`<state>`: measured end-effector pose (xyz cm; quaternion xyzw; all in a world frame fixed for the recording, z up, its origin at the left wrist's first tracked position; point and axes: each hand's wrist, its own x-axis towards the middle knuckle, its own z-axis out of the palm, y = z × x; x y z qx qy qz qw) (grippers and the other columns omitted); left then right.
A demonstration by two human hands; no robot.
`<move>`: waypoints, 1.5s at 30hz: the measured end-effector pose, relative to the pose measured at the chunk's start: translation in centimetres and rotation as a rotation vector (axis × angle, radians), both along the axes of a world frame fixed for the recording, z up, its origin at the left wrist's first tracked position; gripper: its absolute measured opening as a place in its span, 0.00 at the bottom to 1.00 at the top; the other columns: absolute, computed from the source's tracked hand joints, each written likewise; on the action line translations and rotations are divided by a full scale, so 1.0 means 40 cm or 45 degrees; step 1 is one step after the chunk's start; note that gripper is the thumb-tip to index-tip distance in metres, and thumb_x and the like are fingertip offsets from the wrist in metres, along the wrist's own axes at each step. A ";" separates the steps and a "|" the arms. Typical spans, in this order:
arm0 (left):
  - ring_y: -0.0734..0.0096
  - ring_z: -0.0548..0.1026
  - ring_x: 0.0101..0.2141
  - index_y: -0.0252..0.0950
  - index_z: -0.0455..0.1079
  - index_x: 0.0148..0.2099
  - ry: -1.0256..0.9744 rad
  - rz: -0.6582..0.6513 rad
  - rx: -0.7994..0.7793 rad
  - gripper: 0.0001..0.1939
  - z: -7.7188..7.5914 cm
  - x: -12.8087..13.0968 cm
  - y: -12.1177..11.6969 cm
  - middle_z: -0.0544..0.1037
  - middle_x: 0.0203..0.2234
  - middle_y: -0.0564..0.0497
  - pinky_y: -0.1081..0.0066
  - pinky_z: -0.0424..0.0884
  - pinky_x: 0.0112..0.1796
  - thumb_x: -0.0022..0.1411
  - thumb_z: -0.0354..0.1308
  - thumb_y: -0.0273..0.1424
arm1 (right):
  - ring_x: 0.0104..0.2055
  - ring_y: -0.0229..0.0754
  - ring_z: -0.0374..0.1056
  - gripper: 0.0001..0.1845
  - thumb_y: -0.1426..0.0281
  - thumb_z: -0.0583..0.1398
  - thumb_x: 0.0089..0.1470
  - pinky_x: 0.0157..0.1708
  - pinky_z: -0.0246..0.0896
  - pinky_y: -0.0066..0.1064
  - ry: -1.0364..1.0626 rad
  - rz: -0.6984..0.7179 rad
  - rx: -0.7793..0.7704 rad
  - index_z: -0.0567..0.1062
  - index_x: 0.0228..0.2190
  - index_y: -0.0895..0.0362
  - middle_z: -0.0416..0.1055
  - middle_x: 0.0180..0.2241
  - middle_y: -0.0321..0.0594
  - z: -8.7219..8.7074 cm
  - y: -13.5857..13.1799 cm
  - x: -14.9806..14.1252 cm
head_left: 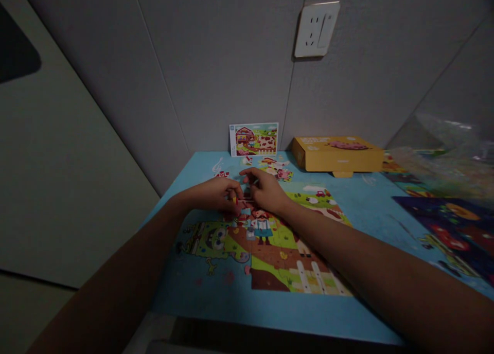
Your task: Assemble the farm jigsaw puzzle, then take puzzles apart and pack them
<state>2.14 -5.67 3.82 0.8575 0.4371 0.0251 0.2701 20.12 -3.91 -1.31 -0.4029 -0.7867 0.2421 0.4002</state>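
A partly assembled farm jigsaw puzzle lies on the blue table, showing a farmer, a path and a white fence. My left hand is at its upper left edge, fingers curled and pinched on a small reddish puzzle piece, mostly covered by the fingers. Just to the right, my right hand rests on the upper part of the puzzle, its fingers bent with a gap between index finger and thumb. Nothing shows in its grasp. My right forearm hides part of the cow picture.
Loose puzzle pieces lie beyond my hands. A farm picture card leans against the wall. At the back right stands a yellow box. Clear plastic wrapping and a dark picture sheet are on the right.
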 end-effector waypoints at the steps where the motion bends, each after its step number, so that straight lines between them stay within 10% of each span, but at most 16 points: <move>1: 0.71 0.71 0.30 0.37 0.74 0.38 0.005 -0.005 0.021 0.14 0.001 -0.001 0.000 0.76 0.28 0.54 0.75 0.61 0.30 0.50 0.63 0.38 | 0.35 0.37 0.66 0.28 0.85 0.51 0.40 0.37 0.60 0.29 -0.001 -0.003 0.007 0.72 0.43 0.59 0.73 0.35 0.37 -0.001 0.000 0.000; 23: 0.72 0.74 0.28 0.33 0.76 0.37 -0.161 -0.069 -0.150 0.10 -0.005 0.006 0.001 0.80 0.26 0.50 0.75 0.65 0.30 0.56 0.59 0.34 | 0.30 0.36 0.65 0.24 0.84 0.52 0.42 0.33 0.58 0.27 0.001 -0.013 -0.001 0.74 0.41 0.59 0.73 0.31 0.36 0.008 -0.006 0.000; 38: 0.70 0.73 0.30 0.32 0.76 0.39 -0.024 -0.091 -0.004 0.11 -0.006 0.014 0.000 0.79 0.30 0.49 0.73 0.64 0.33 0.59 0.55 0.31 | 0.29 0.35 0.64 0.23 0.84 0.52 0.43 0.33 0.59 0.28 0.007 -0.004 -0.027 0.74 0.41 0.60 0.72 0.31 0.37 0.010 -0.008 0.001; 45: 0.65 0.69 0.41 0.38 0.76 0.43 -0.024 -0.096 0.359 0.13 -0.014 -0.020 0.019 0.73 0.38 0.48 0.68 0.62 0.43 0.57 0.60 0.37 | 0.32 0.37 0.66 0.20 0.82 0.53 0.45 0.36 0.59 0.29 0.013 -0.003 0.011 0.74 0.40 0.59 0.73 0.31 0.37 0.002 -0.002 0.000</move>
